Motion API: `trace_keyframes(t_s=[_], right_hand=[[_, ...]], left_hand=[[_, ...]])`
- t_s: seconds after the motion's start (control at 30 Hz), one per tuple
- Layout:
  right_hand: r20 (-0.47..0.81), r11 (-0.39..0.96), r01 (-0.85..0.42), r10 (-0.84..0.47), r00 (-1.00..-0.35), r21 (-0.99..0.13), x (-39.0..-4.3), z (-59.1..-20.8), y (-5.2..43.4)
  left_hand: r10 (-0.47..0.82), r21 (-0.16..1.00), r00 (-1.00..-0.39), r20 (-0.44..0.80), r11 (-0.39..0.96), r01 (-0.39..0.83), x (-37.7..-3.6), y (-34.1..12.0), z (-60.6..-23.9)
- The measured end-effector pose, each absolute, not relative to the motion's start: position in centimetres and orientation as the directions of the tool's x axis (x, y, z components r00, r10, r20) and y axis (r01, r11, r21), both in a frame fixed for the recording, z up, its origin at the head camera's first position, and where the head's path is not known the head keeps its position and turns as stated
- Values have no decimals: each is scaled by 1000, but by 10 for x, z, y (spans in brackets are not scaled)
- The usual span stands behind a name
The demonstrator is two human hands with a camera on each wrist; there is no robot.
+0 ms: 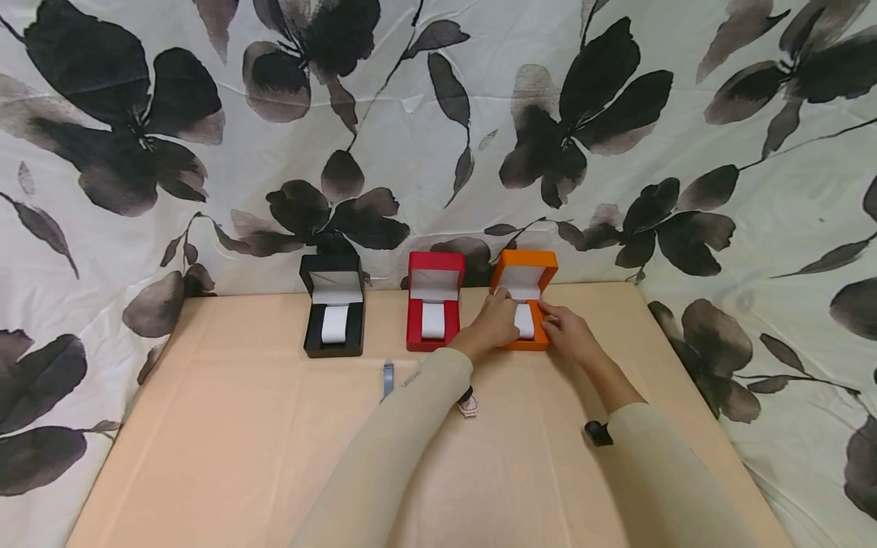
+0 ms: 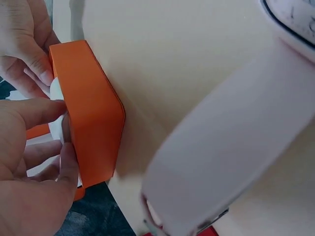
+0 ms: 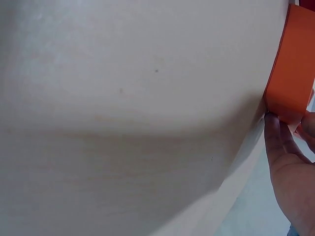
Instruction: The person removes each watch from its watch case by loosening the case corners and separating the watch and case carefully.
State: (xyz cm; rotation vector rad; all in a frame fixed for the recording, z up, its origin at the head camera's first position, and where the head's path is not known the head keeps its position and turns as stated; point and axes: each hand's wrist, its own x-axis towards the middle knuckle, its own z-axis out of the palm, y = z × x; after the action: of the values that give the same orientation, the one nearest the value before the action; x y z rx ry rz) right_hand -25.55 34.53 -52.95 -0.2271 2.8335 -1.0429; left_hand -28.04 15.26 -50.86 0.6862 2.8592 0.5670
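Observation:
An orange watch box (image 1: 526, 346) stands at the back of the table with its lid raised. My left hand (image 1: 495, 321) reaches into it, thumb and fingers pinching the white cushion (image 1: 524, 321); the left wrist view shows this pinch at the cushion (image 2: 56, 91). My right hand (image 1: 574, 333) grips the right side of the box, fingers bent against its edge in the right wrist view (image 3: 290, 167). A pale pink-strapped watch (image 1: 468, 407) lies below my left wrist, its strap looming large in the left wrist view.
To the left stand an open red watch box (image 1: 433, 345) and an open black watch box (image 1: 333, 351), each with a white cushion. A blue strap (image 1: 388, 377) lies partly hidden by my left sleeve. Floral cloth (image 1: 438, 152) hangs behind the table (image 1: 226, 426).

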Motion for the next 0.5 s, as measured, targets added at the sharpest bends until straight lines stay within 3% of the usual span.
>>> trace_keyframes(t_s=[0.27,0.5], right_hand=[[-66,755,-85,-168,-984,-650,-255,-531,344],[-8,754,-106,-146,-989,-648,-252,-533,347]], left_hand=[[442,446,-893,-88,819,361,-276,151,-507],[529,531,-849,-22,725,438,-263,140,-495]])
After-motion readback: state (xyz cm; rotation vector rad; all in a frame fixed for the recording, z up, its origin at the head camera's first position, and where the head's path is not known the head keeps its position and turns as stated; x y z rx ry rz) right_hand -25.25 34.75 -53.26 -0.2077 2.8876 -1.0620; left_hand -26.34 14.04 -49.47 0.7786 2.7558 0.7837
